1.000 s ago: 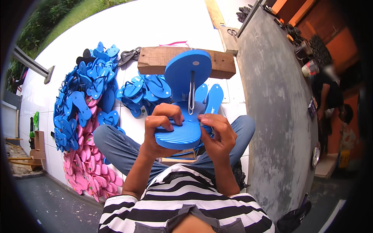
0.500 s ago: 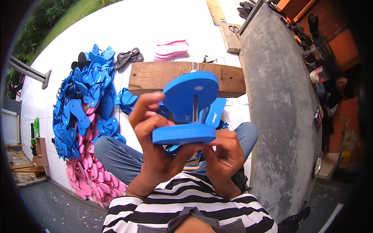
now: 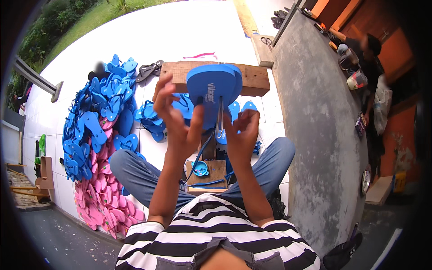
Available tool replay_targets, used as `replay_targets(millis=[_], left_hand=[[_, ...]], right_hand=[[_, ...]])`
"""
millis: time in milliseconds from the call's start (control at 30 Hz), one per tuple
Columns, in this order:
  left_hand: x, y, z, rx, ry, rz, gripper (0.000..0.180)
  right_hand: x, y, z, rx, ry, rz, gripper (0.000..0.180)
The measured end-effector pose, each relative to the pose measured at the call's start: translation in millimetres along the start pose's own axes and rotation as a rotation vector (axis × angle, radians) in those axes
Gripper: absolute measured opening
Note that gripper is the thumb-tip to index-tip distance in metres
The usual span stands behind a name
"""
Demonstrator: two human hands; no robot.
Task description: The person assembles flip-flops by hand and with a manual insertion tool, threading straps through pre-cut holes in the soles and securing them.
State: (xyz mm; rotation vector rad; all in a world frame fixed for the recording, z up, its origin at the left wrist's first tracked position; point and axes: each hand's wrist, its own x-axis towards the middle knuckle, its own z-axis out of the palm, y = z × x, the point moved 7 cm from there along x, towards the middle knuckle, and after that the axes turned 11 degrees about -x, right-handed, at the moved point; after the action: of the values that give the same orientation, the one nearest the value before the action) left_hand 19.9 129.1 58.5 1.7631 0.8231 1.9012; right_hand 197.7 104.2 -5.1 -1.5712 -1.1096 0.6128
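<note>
White tiled floor fills the upper centre of the frame, with grass along the upper left edge and a grey concrete wall running down the right. At left, a heap of blue flip-flops lies above a heap of pink flip-flops; bare tile stays open between this heap and the seated person's jeans-clad legs. At centre, the left hand is raised with fingers spread apart, the thumb touching the lower left edge of a blue sandal sole held upright in front of a wooden block. A metal rod hangs down across the sole. The right hand sits just below and right of the sole, fingers curled closed beside the rod; whether they pinch it cannot be told. Below the hands, a small wooden board rests between the knees. At far right, another person stands beyond the wall.
</note>
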Motion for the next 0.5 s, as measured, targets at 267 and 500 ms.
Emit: replay_targets(millis=[267, 500], left_hand=[[-83.8, 28.0, -6.3, -0.013, -0.578, -0.059, 0.024], [-108.2, 29.4, 16.3, 0.411, -0.868, 0.025, 0.031]], right_hand=[[-127.0, 46.8, 60.1, 0.325, -0.901, 0.096, 0.06], [-88.1, 57.7, -35.6, -0.144, -0.736, 0.138, 0.022]])
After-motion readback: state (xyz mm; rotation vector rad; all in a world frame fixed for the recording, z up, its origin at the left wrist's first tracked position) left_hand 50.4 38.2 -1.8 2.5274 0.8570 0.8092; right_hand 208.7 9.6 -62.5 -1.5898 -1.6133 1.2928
